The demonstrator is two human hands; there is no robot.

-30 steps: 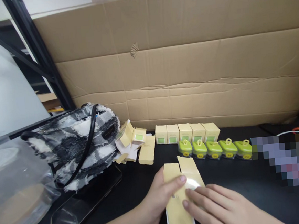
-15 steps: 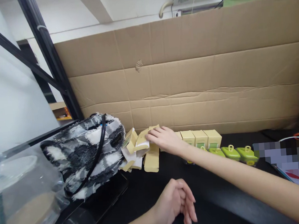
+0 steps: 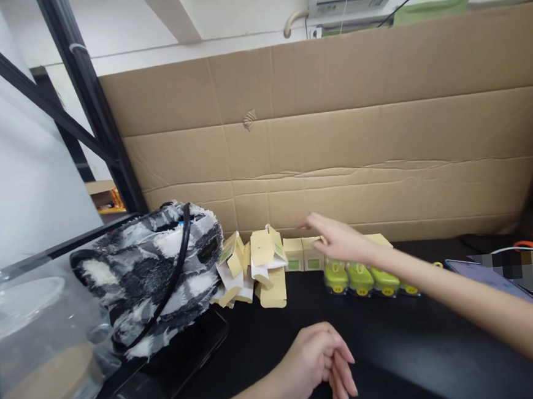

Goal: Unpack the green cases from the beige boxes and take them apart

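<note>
My right hand (image 3: 338, 238) hangs over a row of small pale-yellow boxes (image 3: 293, 254), fingers apart and nothing visible in them. Part of that row is hidden behind the hand and forearm. Just in front stand several lime-green containers (image 3: 360, 279) with ring handles and round yellow marks, in clear bases. To the left of the row lies a heap of opened, partly flattened yellow cartons (image 3: 270, 279) with white insides. Low in the middle, my left hand (image 3: 314, 363) rests near the black tabletop (image 3: 379, 344), its fingers loosely bent and holding nothing.
A shaggy black-and-white bag (image 3: 161, 263) with a black strap stands on the left. Nearer me are a clear plastic cup (image 3: 34, 353) and a dark glossy tray-like object (image 3: 169, 367). A cardboard sheet (image 3: 335, 139) walls off the back. A phone (image 3: 489, 280) and cables lie right.
My right hand has lifted off the opened cartons and moved right, over the row of boxes. One opened carton now sits upright atop the heap. My left hand has barely shifted.
</note>
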